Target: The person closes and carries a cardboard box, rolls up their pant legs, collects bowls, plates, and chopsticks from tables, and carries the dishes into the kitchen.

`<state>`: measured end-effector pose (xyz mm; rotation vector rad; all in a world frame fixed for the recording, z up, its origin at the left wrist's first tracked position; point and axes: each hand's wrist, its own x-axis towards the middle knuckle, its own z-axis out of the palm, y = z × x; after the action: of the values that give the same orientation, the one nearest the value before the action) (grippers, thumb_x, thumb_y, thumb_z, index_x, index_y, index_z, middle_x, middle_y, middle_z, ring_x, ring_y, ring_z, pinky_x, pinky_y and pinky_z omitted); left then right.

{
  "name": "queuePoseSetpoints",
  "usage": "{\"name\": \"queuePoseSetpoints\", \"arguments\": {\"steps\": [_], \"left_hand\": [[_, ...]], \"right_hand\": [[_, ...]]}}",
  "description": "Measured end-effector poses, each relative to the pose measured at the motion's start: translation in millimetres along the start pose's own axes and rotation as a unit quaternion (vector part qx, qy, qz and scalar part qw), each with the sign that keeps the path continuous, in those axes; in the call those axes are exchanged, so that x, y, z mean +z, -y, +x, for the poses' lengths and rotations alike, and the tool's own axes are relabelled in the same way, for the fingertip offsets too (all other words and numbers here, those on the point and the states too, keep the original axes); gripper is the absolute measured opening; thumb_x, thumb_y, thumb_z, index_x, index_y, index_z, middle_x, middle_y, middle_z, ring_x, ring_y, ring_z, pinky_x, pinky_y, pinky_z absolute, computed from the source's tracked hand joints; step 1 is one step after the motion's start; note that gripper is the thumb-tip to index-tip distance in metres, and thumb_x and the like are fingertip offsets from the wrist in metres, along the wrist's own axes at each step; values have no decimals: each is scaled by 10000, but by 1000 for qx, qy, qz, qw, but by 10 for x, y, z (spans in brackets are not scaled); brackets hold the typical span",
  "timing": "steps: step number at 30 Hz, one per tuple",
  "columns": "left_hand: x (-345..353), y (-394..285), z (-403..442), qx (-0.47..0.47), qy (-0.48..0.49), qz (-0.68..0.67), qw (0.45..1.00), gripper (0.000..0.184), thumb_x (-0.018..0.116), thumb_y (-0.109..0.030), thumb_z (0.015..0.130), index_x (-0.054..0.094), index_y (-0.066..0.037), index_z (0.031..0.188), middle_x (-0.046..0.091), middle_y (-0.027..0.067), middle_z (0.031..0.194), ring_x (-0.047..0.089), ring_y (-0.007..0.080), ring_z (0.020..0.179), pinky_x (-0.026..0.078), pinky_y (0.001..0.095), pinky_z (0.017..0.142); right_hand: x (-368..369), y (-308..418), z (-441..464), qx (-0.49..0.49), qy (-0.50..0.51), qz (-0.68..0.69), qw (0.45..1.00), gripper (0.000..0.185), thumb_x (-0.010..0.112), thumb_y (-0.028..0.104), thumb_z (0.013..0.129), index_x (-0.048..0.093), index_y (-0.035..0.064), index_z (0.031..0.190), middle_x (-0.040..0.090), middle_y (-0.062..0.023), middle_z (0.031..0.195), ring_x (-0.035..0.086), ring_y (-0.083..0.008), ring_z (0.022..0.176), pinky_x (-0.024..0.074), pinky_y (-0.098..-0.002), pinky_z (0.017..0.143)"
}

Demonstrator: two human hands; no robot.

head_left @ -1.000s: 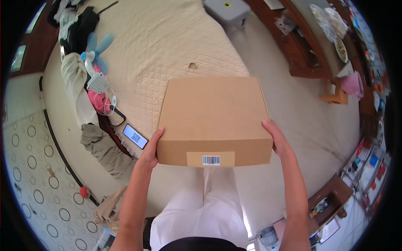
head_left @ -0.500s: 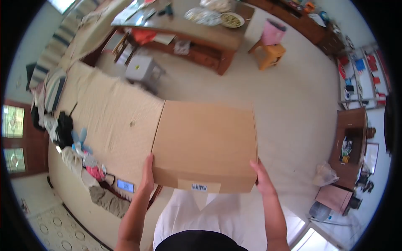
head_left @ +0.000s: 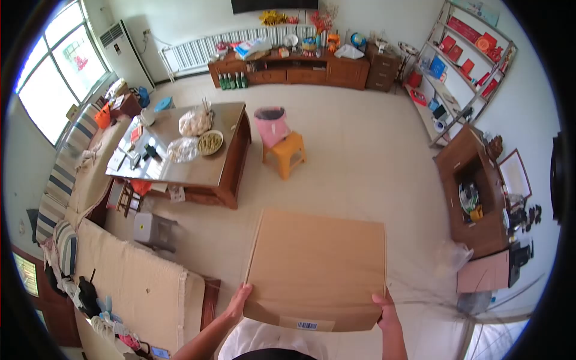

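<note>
A closed brown cardboard box is held in front of my body, its flat top facing up. A label with a barcode shows on the side nearest me. My left hand grips the box's left side near the front corner. On the opposite side, my right hand grips it near the right front corner, thumb on the upper edge. The fingers under and behind the box are hidden.
A beige-covered couch lies to the left, with a phone on it. Ahead stand a grey stool, a glass-topped table and a yellow stool bearing a pink bin. A wooden cabinet stands at right.
My view has lifted and turned, so the far wall and TV cabinet now show. The box, still between both hands, sits lower and slightly further right in view, and the couch has shifted down-left.
</note>
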<state>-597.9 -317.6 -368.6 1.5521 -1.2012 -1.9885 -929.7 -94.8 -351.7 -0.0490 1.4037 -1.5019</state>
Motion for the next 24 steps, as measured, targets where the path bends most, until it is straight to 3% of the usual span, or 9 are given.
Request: {"name": "queuePoseSetpoints", "arguments": {"steps": [2,5,9,11,14,15,16,18,24], "left_hand": [[183,-188,487,-38,118,30,992,671,474,-510,928,376,-3,1356,523,109,1266,488,194,1173,368,334,1010],[686,-873,1173,-17,149,13,989,666,523,-492,915,383,-7,1350,521,105,1266,505,176,1154,419,324,970],[1340,-1704,2324,-80,139,-64,985,591,540,-467,915,464,-30,1305,577,102,1197,571,175,1072,476,332,911],[1826,-2174,2960,-62,160,-93,981,583,540,-468,913,477,-33,1296,588,103,1182,580,177,1058,482,339,901],[2586,-2797,3577,-37,234,-104,966,596,538,-487,906,485,-30,1286,594,101,1162,580,168,1049,487,340,885],[2847,-3064,3737,-8,230,-96,968,632,552,-522,889,490,-28,1279,573,98,1177,560,175,1068,475,342,889],[3082,-3136,4055,4,167,-21,986,929,623,-641,772,362,67,1314,521,176,1218,523,224,1123,452,351,921],[3557,-3708,4305,30,207,-51,976,1054,636,-695,722,299,110,1313,488,217,1229,512,255,1128,442,366,927],[4610,-4787,5597,15,204,-50,977,1129,675,-702,677,265,122,1331,480,243,1224,509,279,1129,419,371,954]], "right_hand": [[-237,214,285,-12,-13,19,1000,809,673,170,738,287,32,1435,472,-118,1344,472,-260,1224,396,-377,1010],[-443,625,894,-47,3,26,999,787,692,181,715,344,52,1410,517,-102,1302,495,-269,1205,427,-403,992],[-498,1367,1886,-99,71,-17,992,682,669,172,763,391,45,1372,532,-96,1283,512,-273,1182,451,-398,958],[-667,1760,2436,-78,16,-63,995,615,642,213,872,362,133,1413,531,-146,1261,509,-236,1165,427,-460,980],[-772,2391,3290,-35,61,-92,993,616,637,247,867,369,127,1409,521,-151,1275,499,-249,1178,417,-455,989],[-734,2610,3622,-24,78,-95,992,618,634,264,864,372,124,1407,516,-154,1282,495,-255,1184,413,-452,994],[-703,2804,3940,-16,89,-94,991,621,631,282,862,376,121,1405,512,-156,1290,490,-262,1191,408,-449,998],[-716,3184,4566,-14,89,-84,992,629,626,316,857,382,115,1400,502,-161,1304,481,-275,1204,399,-444,1007],[-1257,4558,6250,-16,21,-65,998,667,610,420,842,402,97,1388,474,-175,1348,453,-313,1244,371,-428,1035]]}}
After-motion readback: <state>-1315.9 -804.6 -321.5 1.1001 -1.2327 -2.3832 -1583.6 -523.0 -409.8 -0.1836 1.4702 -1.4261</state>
